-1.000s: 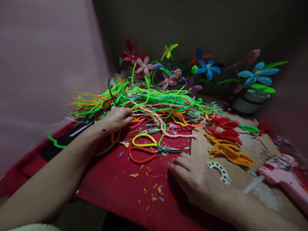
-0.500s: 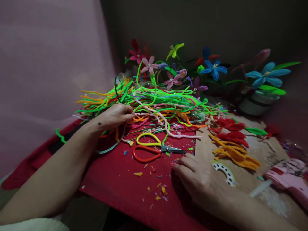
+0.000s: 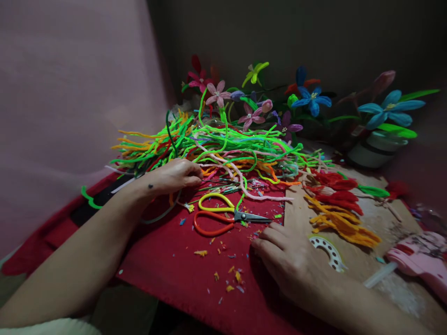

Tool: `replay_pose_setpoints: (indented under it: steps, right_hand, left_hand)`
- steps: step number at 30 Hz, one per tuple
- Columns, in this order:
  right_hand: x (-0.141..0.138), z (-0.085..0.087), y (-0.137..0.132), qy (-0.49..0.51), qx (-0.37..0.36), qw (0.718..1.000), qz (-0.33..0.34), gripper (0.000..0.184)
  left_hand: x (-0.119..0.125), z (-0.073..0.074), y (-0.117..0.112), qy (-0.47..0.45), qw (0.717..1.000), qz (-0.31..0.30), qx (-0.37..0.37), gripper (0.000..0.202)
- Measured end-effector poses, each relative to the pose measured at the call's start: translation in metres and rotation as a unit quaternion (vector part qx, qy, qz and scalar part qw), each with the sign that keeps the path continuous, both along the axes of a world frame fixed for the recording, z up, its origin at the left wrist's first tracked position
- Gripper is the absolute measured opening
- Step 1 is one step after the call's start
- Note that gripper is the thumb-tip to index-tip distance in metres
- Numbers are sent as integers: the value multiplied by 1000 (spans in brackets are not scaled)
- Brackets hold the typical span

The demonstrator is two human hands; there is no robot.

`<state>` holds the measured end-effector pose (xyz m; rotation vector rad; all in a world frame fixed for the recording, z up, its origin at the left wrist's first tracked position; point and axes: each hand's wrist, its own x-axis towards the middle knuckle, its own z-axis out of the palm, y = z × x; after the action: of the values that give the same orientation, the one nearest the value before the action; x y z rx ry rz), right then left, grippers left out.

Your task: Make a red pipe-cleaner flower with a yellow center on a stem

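My left hand [image 3: 186, 173] is closed at the front edge of a heap of chenille stems [image 3: 230, 137], mostly green, orange and pink. Its fingertips are beside several thin wire stems [image 3: 223, 187]; what they pinch, if anything, is hidden. Scissors [image 3: 234, 216] with one yellow and one red handle loop lie just in front, blades pointing right. Close to the blade tip, my right hand [image 3: 284, 253] rests on the red cloth [image 3: 174, 274] with curled fingers, and no object shows at its fingertips.
Orange chenille pieces [image 3: 342, 223], red ones [image 3: 337, 195] and a white ring-shaped part [image 3: 328, 251] lie on a wooden board [image 3: 296, 209]. A pink glue gun [image 3: 419, 258] is at right. Behind stand chenille flowers [image 3: 310, 97] and a pot [image 3: 375, 149]. Clippings dot the cloth.
My left hand has moved slightly right and down along the heap's front edge. My right hand and the scissors stay where they were.
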<state>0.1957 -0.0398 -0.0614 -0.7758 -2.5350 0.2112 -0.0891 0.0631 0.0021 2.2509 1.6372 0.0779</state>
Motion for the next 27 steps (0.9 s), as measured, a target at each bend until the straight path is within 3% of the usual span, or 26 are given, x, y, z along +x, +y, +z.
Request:
replay_pose_setpoints:
  steps: [3,9,18,22,27]
  right_hand:
    - [0,0,0,0,-3,1000,4,25]
    - [1,0,-1,3,-7,1000,4,25]
    - [-1,1,-1,0,2,1000,1,24]
    - [-1,2,-2,1,4,1000,-4,24]
    - [-1,2,-1,10,5,1000,4,27]
  left_hand:
    - [-2,0,1,19,1000,-11,16,20]
    - [-9,10,-2,-12,999,41,-2,22]
    - [-9,21,-12,-175,973,129,-78,22]
    - [-12,19,-13,-236,961,108,-94,23]
    - [-4,4,-8,-262,955,27,-133,18]
